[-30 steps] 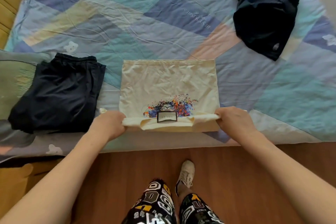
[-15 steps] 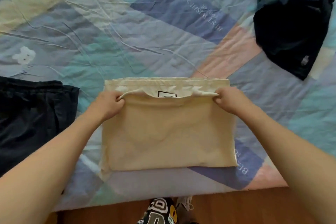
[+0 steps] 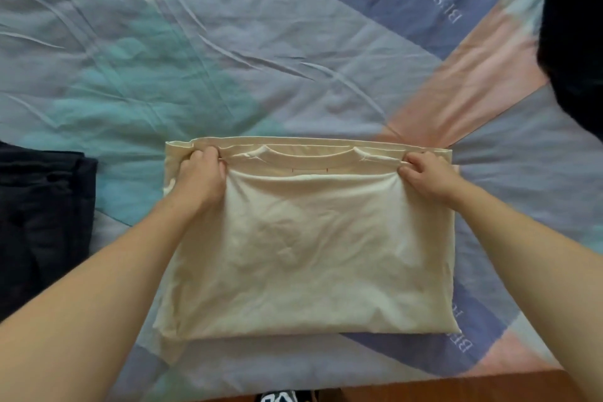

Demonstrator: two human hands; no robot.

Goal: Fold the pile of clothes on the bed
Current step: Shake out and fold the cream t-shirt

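In the head view, a cream cotton T-shirt lies doubled over at the centre of the patchwork bedsheet of blue, teal and pink panels. The left hand at ten o'clock and the right hand at two o'clock each pinch its collar edge with curled fingers. A folded black garment lies at nine o'clock, apart from the shirt, and a crumpled black garment sits at two o'clock by the frame edge.
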